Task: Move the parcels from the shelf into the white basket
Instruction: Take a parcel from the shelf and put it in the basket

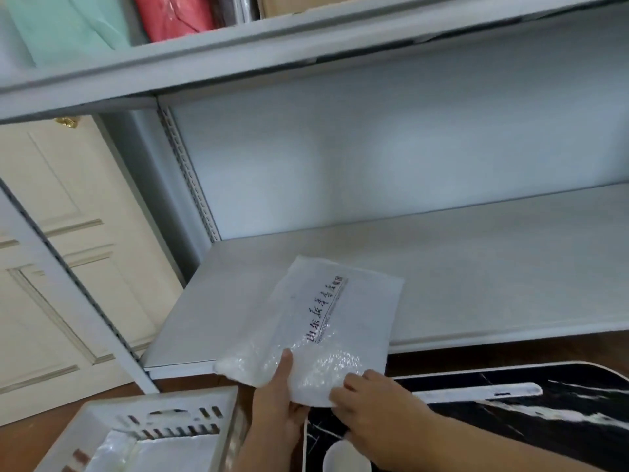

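A white bubble-wrap parcel with dark printed characters lies half on the grey shelf board, its near end sticking out past the front edge. My left hand grips that near end from below, thumb on top. My right hand pinches the parcel's near right corner. The white basket stands at the lower left, below the shelf, with white parcels inside it.
An upper shelf holds mint green, red and brown packages. A slotted shelf upright rises at the left. A cream panelled door is behind. A black marbled mat and a white round object lie on the brown floor.
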### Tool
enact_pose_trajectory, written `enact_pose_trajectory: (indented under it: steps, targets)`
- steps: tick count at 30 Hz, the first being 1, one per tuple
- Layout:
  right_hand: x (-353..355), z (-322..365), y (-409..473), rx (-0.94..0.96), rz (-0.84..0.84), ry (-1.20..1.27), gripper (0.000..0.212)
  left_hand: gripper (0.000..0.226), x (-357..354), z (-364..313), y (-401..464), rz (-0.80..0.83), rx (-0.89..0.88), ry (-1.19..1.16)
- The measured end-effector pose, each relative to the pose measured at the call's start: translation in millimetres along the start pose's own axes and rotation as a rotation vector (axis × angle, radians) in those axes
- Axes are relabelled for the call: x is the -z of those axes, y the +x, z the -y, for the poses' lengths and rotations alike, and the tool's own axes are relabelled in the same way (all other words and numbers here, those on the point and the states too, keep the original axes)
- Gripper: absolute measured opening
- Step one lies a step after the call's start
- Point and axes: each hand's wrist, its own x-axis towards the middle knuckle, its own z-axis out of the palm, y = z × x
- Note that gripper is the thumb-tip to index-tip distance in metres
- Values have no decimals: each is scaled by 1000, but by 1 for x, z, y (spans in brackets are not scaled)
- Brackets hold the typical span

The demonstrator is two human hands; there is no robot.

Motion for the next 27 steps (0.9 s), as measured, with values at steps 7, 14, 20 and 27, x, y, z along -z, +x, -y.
enact_pose_trajectory:
  steps: [7,14,20,27]
  targets:
    - [65,15,-54,-394,-87,495,83,36,24,34,-35,-54,-128,201]
    - [48,-7,-142,-835,178,400,107,35,33,69,-69,29,-69,658]
    - [12,22,-183,-856,485,417,106,83,26,108,-78,-121,-266,1458]
    - [-44,34,-174,-886,331,228,62,67,-4,154,-60,10,-798,1960]
